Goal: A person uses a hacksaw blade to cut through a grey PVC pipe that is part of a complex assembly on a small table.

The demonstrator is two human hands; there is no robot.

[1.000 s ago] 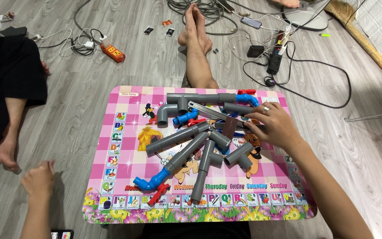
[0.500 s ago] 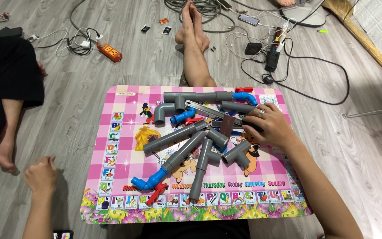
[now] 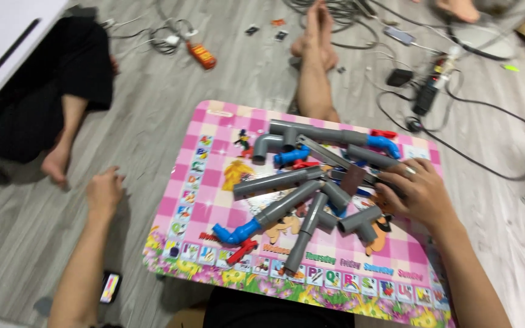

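A pile of grey pipes with blue elbows and red valve handles lies on a small pink checked table. My right hand rests on the pile's right side, fingers spread over grey pipe pieces and a dark flat piece; whether it grips anything is unclear. My left hand is pressed flat on the wooden floor left of the table, holding nothing. A metal pipe wrench lies across the top of the pile.
Another person's bare legs and feet stretch toward the table's far edge. A person in black sits at the left. Cables and a power strip lie at the far right, an orange object on the floor, a phone near my left arm.
The view has shifted and tilted, so the table sits further right in frame. My right hand stays on the pipes at the right. My left hand remains on the floor.
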